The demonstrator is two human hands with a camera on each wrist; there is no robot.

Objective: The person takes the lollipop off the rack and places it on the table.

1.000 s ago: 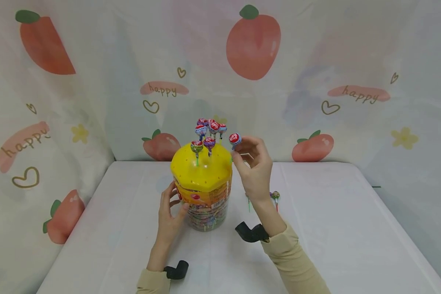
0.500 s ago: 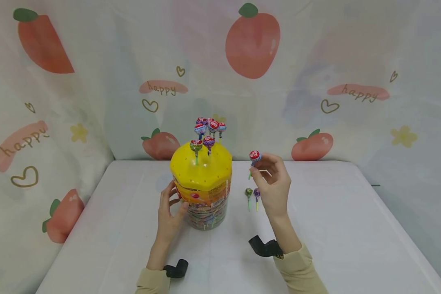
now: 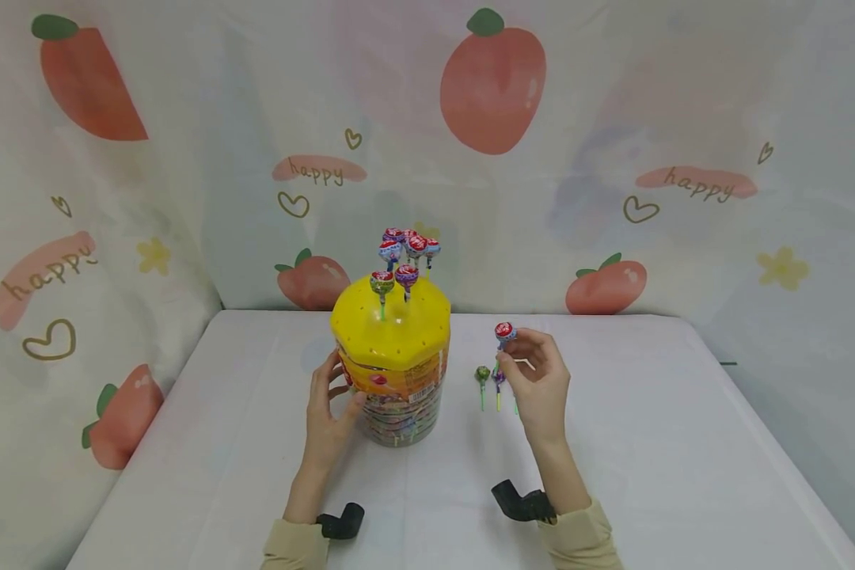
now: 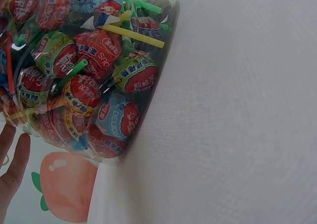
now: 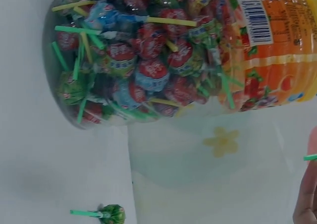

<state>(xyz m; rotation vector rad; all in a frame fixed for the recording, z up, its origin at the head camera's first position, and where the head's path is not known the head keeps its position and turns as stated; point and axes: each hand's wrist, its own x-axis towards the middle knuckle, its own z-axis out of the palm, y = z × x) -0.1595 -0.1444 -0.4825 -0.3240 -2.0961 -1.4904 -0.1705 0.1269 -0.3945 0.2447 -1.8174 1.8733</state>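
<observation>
A clear jar (image 3: 402,419) full of wrapped lollipops stands upright on the table, topped by a yellow lid (image 3: 363,332) with small holes. Several lollipops (image 3: 381,283) stick up out of the lid. My left hand (image 3: 331,427) holds the jar's left side, thumb in front and fingers behind. To the right of the jar, my right hand (image 3: 545,388) pinches a blue-and-red lollipop (image 3: 505,332) by its green stick, head up. Below it lie a green lollipop (image 3: 482,374) and a purple one (image 3: 499,378); the hand partly hides another stick (image 3: 516,406) beside them.
The white table (image 3: 655,443) meets a patterned curtain (image 3: 584,95) at the back and a similar one at the left. A black wrist camera mount (image 3: 342,522) sits on the left forearm, another mount (image 3: 522,501) on the right.
My right hand has carried the blue-and-red lollipop from beside the lid to the right and down, over the lollipops on the table. My left hand and the jar have stayed put.
</observation>
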